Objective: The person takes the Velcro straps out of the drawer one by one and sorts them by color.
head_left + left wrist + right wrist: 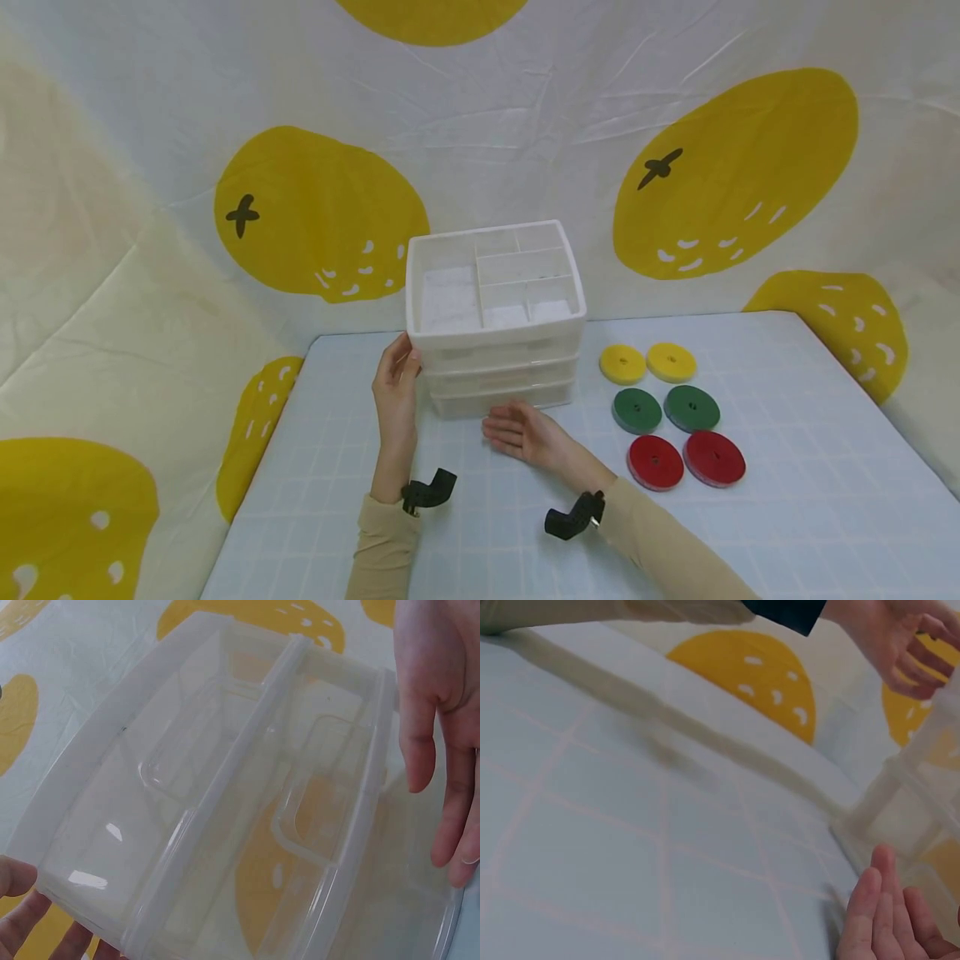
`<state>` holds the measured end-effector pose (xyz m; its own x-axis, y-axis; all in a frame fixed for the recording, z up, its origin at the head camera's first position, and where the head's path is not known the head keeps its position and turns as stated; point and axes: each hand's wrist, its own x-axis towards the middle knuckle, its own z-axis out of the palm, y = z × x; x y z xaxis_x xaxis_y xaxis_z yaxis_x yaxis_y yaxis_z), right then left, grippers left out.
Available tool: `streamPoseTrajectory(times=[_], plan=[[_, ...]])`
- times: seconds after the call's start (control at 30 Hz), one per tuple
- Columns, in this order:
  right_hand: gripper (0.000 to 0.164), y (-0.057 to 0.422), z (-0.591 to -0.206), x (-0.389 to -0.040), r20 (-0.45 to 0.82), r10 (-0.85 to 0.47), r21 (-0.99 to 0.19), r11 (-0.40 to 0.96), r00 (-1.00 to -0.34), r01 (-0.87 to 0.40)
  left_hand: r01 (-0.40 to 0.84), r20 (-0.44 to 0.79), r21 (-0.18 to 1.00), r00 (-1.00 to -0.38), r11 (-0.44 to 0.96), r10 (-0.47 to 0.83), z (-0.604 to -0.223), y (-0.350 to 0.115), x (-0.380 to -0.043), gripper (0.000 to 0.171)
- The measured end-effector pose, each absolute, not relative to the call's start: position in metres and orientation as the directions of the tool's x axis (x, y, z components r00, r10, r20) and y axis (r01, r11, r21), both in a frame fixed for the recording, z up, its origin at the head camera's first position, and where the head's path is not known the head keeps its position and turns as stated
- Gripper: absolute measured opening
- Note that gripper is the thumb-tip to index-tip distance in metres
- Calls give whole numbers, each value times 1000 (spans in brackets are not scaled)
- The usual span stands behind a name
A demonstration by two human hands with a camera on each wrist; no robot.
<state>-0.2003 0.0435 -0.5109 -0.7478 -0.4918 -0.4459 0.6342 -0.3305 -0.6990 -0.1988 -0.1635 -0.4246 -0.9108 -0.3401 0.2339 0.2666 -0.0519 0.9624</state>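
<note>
A white plastic drawer unit (495, 333) stands at the back of the table, its three translucent drawers (247, 787) pushed in. My left hand (397, 375) rests its fingers against the unit's left side, just under the top rim. In the left wrist view, those fingertips (22, 922) lie along the edge of the side. Held low before the bottom drawer (480, 402) is my right hand (528, 433), palm turned inward, fingers loosely extended and nothing in them. The right wrist view shows its fingers (885, 922) close to the lowest drawer.
On top of the unit is a divided tray (450, 296). To its right lie flat round rolls in pairs: yellow (622, 364), green (637, 411) and red (656, 462). A patterned cloth (525, 150) hangs right behind the table.
</note>
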Motion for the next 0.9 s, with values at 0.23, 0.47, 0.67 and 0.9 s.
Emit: streamPoseTrajectory(times=[0.23,0.47,0.67,0.9], plan=[[54,43,-511,-201,-443,-502,-707,-313,-743,634,263,234,964,-908,-37,-348,-426,-163,-198,37],[54,44,-511,-198,-450,-473,-727,-298,-757,618,245,217,969,-910,-36,-352,-425,-165,-197,37],[48,57,-504,-190,-430,-426,-781,-267,-796,565,239,212,970,-911,-34,-354,-424,-169,-195,37],[50,96,-492,-178,-284,-437,-920,-128,-854,372,203,189,979,-921,-4,-341,-428,-168,-193,36]])
